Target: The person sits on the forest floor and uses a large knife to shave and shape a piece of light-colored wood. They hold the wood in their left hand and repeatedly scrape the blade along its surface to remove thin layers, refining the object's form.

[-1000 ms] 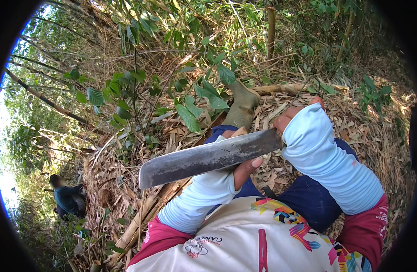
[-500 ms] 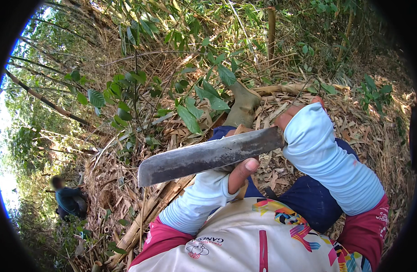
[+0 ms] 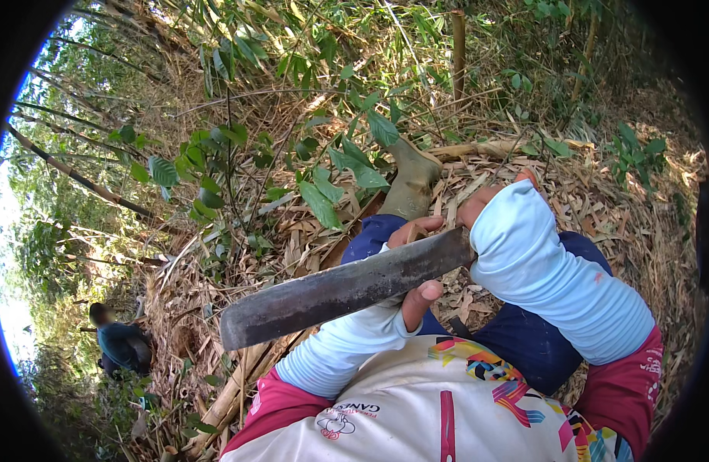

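A machete with a broad, dark-stained steel blade lies slantwise across the middle, its squared tip toward the lower left. My right hand is closed round its handle, which the hand and pale blue sleeve mostly hide. A bit of orange shows beyond that wrist. Behind the blade is my left hand, thumb showing below the lower edge and fingers above the upper one. A small tan piece shows by those fingers, but the blade covers most of what they grip.
A rubber boot stands on dry leaf litter ahead. Leafy saplings rise in front, left of the boot. Split bamboo lengths lie at lower left. Another person crouches far left. An upright cut stem stands farther ahead.
The machete blade has shifted a little left and toward me, its tip dropping lower. My right hand moved slightly left with it. More of my left fingers now shows above the blade.
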Demonstrator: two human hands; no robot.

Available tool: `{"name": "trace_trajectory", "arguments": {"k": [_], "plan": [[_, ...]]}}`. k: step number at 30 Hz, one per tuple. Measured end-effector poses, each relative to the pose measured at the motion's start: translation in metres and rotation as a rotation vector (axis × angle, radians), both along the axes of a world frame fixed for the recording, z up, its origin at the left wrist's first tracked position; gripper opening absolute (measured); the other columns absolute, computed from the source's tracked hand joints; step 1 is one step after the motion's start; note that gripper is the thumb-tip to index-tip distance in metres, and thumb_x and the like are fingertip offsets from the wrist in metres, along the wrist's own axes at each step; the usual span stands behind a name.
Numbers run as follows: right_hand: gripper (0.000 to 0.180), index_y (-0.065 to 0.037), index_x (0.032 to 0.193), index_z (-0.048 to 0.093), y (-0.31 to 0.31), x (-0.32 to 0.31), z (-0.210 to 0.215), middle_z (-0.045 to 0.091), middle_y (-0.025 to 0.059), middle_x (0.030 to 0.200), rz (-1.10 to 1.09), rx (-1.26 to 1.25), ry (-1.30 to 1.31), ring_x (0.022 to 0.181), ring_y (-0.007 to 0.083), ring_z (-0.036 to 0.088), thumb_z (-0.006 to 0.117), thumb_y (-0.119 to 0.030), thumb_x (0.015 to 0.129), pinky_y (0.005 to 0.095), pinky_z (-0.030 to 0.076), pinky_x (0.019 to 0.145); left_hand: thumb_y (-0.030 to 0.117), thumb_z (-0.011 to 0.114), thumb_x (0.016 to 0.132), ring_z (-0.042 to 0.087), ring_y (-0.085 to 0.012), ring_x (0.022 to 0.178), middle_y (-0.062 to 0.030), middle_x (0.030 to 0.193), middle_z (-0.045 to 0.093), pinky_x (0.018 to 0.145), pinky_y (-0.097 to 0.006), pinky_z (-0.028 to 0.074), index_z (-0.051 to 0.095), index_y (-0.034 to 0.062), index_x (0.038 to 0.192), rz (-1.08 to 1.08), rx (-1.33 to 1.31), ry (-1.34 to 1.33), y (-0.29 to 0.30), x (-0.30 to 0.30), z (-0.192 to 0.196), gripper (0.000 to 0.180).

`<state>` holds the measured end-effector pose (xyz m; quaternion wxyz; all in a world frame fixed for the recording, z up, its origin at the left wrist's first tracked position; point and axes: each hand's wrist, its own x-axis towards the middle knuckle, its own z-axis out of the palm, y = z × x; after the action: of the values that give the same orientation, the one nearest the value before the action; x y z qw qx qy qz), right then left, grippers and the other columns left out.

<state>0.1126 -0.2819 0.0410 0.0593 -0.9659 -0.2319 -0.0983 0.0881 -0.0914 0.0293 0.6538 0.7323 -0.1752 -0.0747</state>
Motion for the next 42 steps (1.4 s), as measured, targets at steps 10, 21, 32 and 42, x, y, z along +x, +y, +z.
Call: {"name": "trace_trajectory", "arguments": {"k": [10, 21, 32, 42], "plan": [[0.017, -0.019, 0.097, 0.058, -0.001, -0.005, 0.003, 0.059, 0.0027, 0.082, 0.068, 0.014, 0.087, 0.084, 0.023, 0.062, 0.054, -0.028, 0.083, 0.0543, 0.038, 0.082, 0.05, 0.069, 0.081, 0.051, -0.0217, 0.108, -0.0153, 0.119, 0.05, 0.092, -0.032, 0.04, 0.043, -0.0055, 0.126, -0.134, 0.099, -0.163, 0.01, 0.006, -0.016, 0.076], [0.017, -0.022, 0.1, 0.055, -0.003, -0.005, -0.009, 0.057, -0.0009, 0.087, 0.031, 0.004, 0.102, 0.09, 0.0202, 0.059, 0.048, -0.032, 0.089, 0.0536, 0.035, 0.087, 0.049, 0.077, 0.074, 0.057, -0.0158, 0.093, -0.009, 0.108, 0.056, 0.08, -0.027, 0.046, 0.046, -0.0015, 0.121, -0.137, -0.107, 0.107, 0.007, 0.006, -0.034, 0.076], [0.016, -0.02, 0.1, 0.054, 0.0, -0.004, 0.0, 0.057, 0.0007, 0.089, 0.028, -0.018, 0.168, 0.091, 0.0211, 0.058, 0.048, -0.03, 0.089, 0.0548, 0.036, 0.086, 0.048, 0.083, 0.066, 0.055, -0.0142, 0.098, -0.0081, 0.111, 0.055, 0.084, -0.027, 0.046, 0.044, 0.0001, 0.122, 0.059, -0.105, -0.048, 0.007, -0.002, -0.046, 0.084], [0.03, -0.019, 0.107, 0.05, -0.002, 0.003, -0.015, 0.056, 0.0026, 0.097, -0.043, 0.015, 0.311, 0.098, 0.0195, 0.054, 0.037, -0.044, 0.096, 0.0465, 0.034, 0.095, 0.048, 0.085, 0.067, 0.055, -0.0136, 0.094, -0.0054, 0.106, 0.055, 0.081, -0.024, 0.045, 0.045, 0.0002, 0.119, 0.169, -0.133, -0.091, -0.002, -0.004, -0.045, 0.081]]}}
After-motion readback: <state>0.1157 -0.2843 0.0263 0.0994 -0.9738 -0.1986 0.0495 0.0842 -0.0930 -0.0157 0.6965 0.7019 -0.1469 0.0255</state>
